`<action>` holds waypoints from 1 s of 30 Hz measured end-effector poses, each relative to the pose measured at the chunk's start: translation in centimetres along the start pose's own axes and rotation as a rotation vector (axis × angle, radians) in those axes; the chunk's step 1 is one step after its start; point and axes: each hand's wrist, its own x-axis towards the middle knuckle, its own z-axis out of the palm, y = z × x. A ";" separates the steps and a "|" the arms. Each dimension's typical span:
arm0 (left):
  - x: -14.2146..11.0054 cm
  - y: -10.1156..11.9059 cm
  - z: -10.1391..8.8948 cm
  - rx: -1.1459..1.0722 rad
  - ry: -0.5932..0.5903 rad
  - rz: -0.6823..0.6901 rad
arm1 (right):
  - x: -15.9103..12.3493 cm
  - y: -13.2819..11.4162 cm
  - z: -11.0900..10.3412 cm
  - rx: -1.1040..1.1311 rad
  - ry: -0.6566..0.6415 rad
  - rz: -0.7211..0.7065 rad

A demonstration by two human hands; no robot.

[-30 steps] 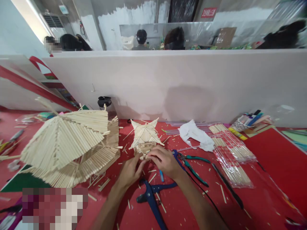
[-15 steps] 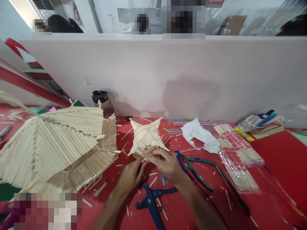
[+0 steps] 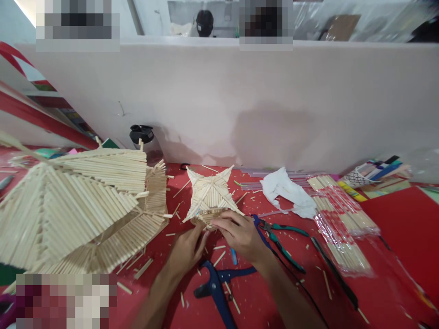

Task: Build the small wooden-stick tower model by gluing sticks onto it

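Both my hands are at the near side of a small wooden-stick model point(image 3: 211, 192), whose pale roof spreads into pointed corners. My left hand point(image 3: 187, 249) has thumb and fingers closed on the lower left of the model's slatted base point(image 3: 211, 214). From the right, my right hand point(image 3: 242, 233) curls its fingers over the same base's near edge. The fingertips hide the exact contact, and any small piece between them cannot be made out. Just below the hands lie a blue-handled glue gun point(image 3: 219, 285) and a small blue stick point(image 3: 233, 257).
A large stick-built roof model point(image 3: 75, 205) fills the left side. On the right are green-handled pliers point(image 3: 284, 244), a black bar-like tool point(image 3: 334, 274), white tissue point(image 3: 288, 196) and packed sticks point(image 3: 343, 224). A bottle point(image 3: 146, 139) stands by the white partition point(image 3: 192, 91). Loose stick offcuts litter the red table.
The view has tilted and shifted slightly. My hands keep their hold on the small model, with only a slight shift of the right fingers.
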 end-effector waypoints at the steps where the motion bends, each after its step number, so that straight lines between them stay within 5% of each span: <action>1: 0.0 0.0 0.0 -0.002 0.001 0.004 | 0.1 -0.2 -0.1 0.000 0.002 -0.004; 30: -0.1 -0.2 0.3 0.021 0.082 0.113 | 1.4 -1.2 -0.9 0.073 0.001 -0.018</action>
